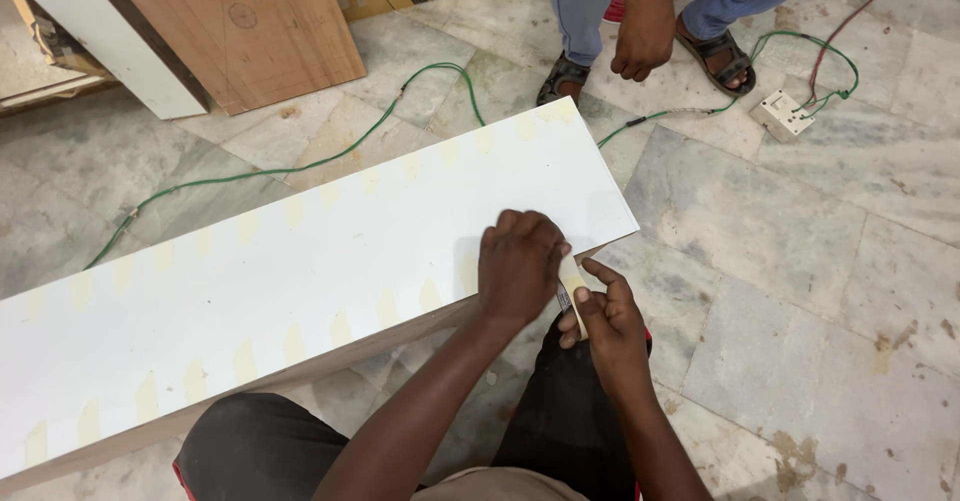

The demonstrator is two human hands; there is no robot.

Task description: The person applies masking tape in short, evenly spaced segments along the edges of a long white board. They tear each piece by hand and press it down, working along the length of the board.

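One white board (300, 261), two hands: left hand (518, 266) curled flat on it, right hand (608, 323) pinching one tape roll (573, 283).

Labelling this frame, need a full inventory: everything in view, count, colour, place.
white panel: one, white, lying across the floor at centre
tape strips: many, pale yellow, along both long edges of the panel
tape roll: one, pale yellow, at the panel's near right edge
wooden board: one, brown, top left
green wire: one, green, on the floor behind the panel
switch box: one, white, top right
marble floor: grey-white
other person: one, blue trousers, sandals, top
left hand: on the panel edge
right hand: fingers hold the tape roll
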